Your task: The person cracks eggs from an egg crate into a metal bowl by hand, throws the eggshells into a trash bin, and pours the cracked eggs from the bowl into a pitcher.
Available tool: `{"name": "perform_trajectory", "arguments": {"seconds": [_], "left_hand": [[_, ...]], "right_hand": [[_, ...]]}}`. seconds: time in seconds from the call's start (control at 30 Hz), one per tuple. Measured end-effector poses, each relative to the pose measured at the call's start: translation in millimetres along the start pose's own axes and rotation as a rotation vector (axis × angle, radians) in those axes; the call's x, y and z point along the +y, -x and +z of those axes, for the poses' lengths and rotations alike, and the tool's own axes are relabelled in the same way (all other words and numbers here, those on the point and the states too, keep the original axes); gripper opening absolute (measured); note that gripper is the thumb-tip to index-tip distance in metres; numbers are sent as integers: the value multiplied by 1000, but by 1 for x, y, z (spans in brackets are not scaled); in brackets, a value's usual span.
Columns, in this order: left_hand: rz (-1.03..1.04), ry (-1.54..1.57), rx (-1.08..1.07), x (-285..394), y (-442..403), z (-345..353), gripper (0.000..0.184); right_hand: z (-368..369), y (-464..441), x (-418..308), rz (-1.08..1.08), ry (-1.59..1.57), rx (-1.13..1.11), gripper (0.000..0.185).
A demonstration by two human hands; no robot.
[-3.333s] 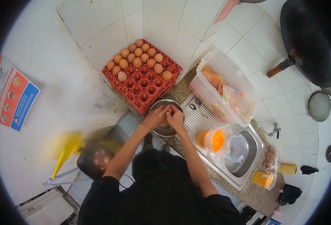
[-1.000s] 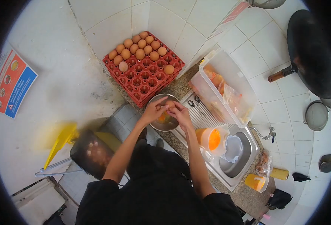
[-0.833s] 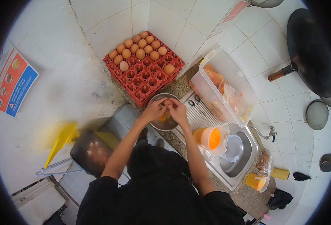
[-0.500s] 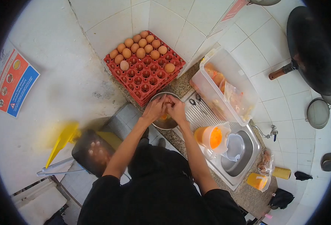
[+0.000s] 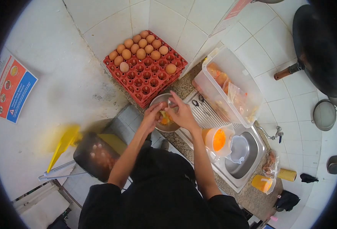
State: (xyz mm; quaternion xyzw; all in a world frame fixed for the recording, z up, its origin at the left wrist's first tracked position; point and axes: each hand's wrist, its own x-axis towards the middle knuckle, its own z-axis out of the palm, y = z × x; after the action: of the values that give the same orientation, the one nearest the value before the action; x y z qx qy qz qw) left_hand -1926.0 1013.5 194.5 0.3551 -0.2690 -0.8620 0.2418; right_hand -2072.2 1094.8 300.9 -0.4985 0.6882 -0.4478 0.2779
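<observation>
Head cam: just parted left hand [image 5: 150, 116], curled round brown eggshell [image 5: 164, 104], from half-open right hand [image 5: 183, 116] (grip unclear tbh), over round metal bowl [image 5: 170, 128], twelve o'clock.

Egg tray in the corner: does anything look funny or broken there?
Nothing looks cracked or spilled on the red egg tray. One lone egg sits away from the others, with bare cups around it, so it looks left out. Another, paler egg stands out by its color.
</observation>
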Motion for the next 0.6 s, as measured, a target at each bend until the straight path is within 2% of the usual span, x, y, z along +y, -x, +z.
{"name": "perform_trajectory", "arguments": {"seconds": [0.07,0.17,0.27,0.3,0.37,0.4,0.43,0.47,0.5,0.6], "left_hand": [[-8,232,42,3,18,-5,33],[87,345,80,19,63,-42,31],[345,461,255,3,107,-171,30],[442,325,439,8,134,-200,36],[332,212,871,14,196,-246,45],[324,-237,1096,-3,222,-299,49],[300,-698,1292,-21,250,-347,54],[243,-905,1454,-44,279,-400,62],[263,-1395,1514,-44,308,-400,65],[76,-1290,1675,-40,328,-404,64]], "right_hand": [[-6,-18,-1,-62,85,87,53],[-13,-69,-2,-162,240,263,49],[-12,-116,-6,-317,459,384,42],[-11,-126,-8,-381,540,409,40],[-12,-137,1,-290,622,249,41],[-12,-140,5,-245,661,164,41],[-14,-142,6,-212,547,167,42],[-17,-142,8,-178,434,164,42],[-18,-139,10,-138,322,159,43],[-23,-119,12,-91,-133,187,46]]}}
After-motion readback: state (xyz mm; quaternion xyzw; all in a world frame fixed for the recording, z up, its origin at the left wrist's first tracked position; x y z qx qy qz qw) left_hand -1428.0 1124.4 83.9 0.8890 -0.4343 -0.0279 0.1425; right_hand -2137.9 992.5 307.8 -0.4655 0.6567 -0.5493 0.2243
